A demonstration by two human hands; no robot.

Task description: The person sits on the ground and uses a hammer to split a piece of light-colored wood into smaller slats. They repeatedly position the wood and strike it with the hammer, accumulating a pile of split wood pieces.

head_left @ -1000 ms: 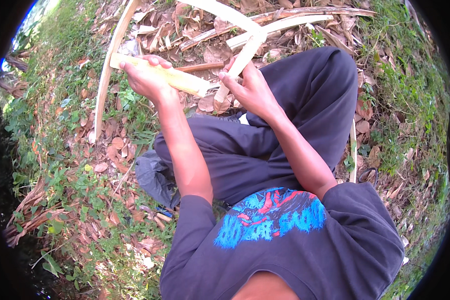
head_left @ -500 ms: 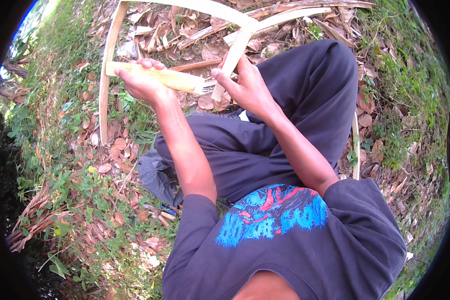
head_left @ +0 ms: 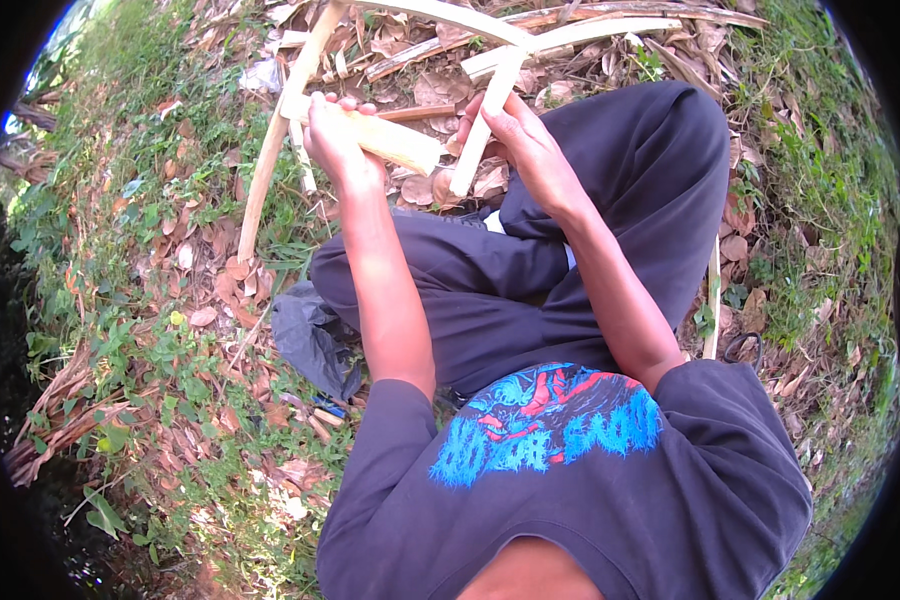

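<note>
In the head view, the left hand [head_left: 338, 155] is clamping a flat, pale-yellow wooden slat [head_left: 402, 144]; the right hand [head_left: 532, 145] is pinching a narrow, pale wooden strip [head_left: 490, 125] just beside it, seemingly positioning both, the next move calling for steadiness

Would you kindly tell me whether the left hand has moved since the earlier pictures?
Yes: the left hand has shifted to the right, judged against the whitish scrap on the ground.

wd block [head_left: 400, 143] pale ylw | frame [head_left: 490, 120] cream | tee print [head_left: 545, 425] blu/red
</note>
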